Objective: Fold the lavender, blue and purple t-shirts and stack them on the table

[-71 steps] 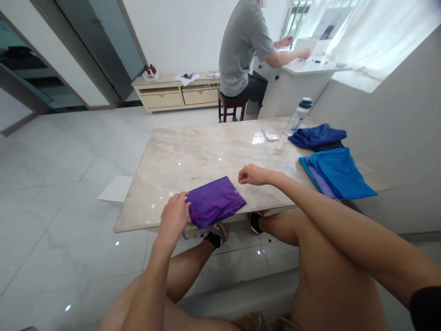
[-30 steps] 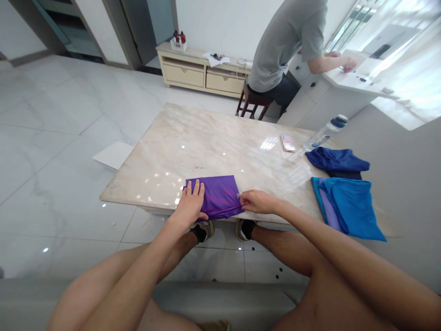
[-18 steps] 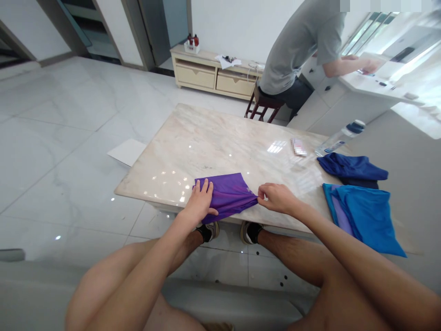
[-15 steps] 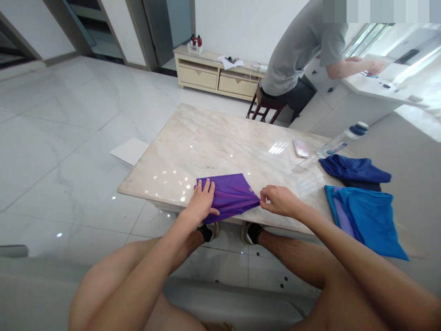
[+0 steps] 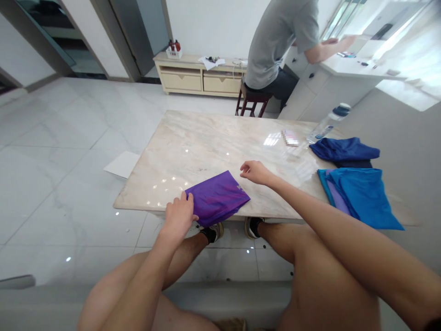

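Note:
A folded purple cloth (image 5: pixel 217 197), shiny and with a small pale print near its right edge, lies at the table's near side, its lower corner reaching over the edge. My left hand (image 5: pixel 179 214) is at its left end, fingertips on the fabric and the thumb along the near side, gripping that edge. Above the tabletop, to the right of the cloth and apart from it, my right hand (image 5: pixel 257 172) is loosely curled, with a gap between thumb and fingers and nothing in it.
On the marble table (image 5: pixel 193 133), a folded blue cloth (image 5: pixel 361 193) and a dark blue cloth (image 5: pixel 346 149) lie at the right. Behind them stand a clear bottle (image 5: pixel 327 124) and a blurred small packet (image 5: pixel 290 138). A person in grey (image 5: pixel 275 46) sits beyond on a stool (image 5: pixel 253 96).
My right hand has let go of the cloth's right corner and moved up and away. My left hand has shifted to the left edge, and the cloth lies turned and flatter.

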`<state>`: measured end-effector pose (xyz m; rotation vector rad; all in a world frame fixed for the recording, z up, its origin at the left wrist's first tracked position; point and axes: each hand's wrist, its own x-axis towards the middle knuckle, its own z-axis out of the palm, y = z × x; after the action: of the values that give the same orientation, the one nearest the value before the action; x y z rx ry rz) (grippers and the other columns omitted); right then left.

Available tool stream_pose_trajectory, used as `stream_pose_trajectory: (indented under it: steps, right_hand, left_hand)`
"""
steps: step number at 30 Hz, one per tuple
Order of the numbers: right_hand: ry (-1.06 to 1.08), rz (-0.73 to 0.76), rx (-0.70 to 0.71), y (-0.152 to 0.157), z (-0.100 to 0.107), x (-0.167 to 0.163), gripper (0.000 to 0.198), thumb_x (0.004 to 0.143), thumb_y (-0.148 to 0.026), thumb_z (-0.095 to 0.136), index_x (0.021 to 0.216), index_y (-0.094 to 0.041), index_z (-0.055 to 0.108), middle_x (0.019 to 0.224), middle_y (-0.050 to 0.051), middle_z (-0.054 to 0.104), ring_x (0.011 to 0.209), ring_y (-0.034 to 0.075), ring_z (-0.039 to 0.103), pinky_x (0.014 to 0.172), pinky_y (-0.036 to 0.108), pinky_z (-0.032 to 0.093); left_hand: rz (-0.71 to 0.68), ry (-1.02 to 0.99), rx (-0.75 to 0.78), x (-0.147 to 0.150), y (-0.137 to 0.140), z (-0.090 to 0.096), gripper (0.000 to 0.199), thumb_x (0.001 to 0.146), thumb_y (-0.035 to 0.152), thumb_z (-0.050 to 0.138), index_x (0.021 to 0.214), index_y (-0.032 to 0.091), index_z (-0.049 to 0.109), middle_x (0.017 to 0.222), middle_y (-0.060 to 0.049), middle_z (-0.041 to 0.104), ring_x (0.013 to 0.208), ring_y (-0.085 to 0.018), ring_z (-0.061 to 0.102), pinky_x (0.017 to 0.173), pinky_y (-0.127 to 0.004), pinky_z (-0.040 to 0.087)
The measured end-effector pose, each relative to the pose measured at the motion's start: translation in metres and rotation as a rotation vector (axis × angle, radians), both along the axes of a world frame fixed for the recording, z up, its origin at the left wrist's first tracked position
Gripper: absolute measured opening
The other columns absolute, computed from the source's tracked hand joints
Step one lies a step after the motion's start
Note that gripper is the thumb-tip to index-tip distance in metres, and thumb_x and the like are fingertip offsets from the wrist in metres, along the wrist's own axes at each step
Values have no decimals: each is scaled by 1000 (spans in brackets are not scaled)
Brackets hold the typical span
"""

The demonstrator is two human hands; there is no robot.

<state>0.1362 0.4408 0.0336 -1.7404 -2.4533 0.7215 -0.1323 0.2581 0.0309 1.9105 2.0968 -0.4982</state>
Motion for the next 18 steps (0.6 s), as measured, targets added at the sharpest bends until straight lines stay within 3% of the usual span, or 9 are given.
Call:
stream_pose_trajectory:
  steps: [4,7,11,14,16,18]
  right_hand:
    - [-10,-36,-197,12,-13,-31,42,91,-28,89,129,-14,77,122,14,83,112,25,79,96,29,59]
    - [-24,-21,-239,17,-19,-53,43,87,-30,93,125,-14,78,122,16,83,115,30,78,97,32,60]
    - [-13,-139,-384,17,-28,-76,52,80,-38,99,118,-8,78,117,22,81,110,37,78,87,39,65]
    - [19,-234,-514,17,-29,-82,64,72,-38,102,123,-10,75,122,22,80,108,36,76,79,41,66]
    - [27,-233,-533,15,-24,-81,63,70,-36,103,122,-13,75,125,20,80,108,33,76,79,41,67]
    - [30,-195,-524,10,-12,-78,57,70,-34,102,117,-15,76,123,17,81,105,31,77,80,41,67]
  left_hand:
    - [-58,-1,43,-4,-4,-2,60,105,41,69,155,11,57,143,-26,69,128,-40,70,102,-49,59]
    - [-56,-22,74,-4,-3,-6,57,109,50,61,148,10,60,137,-27,71,124,-40,71,99,-48,59]
    - [-66,-18,53,-8,1,-7,56,110,50,58,151,12,60,140,-25,71,126,-38,72,99,-45,60]
    - [-80,-18,51,-17,1,0,52,110,46,59,152,15,61,156,-24,64,134,-37,70,104,-45,59]
    - [-107,-53,174,-26,-5,9,50,108,44,61,151,17,63,166,-22,57,141,-38,66,110,-47,57]
    - [-103,-120,413,-33,-21,20,47,110,44,57,148,18,65,163,-19,60,142,-36,65,112,-48,56]
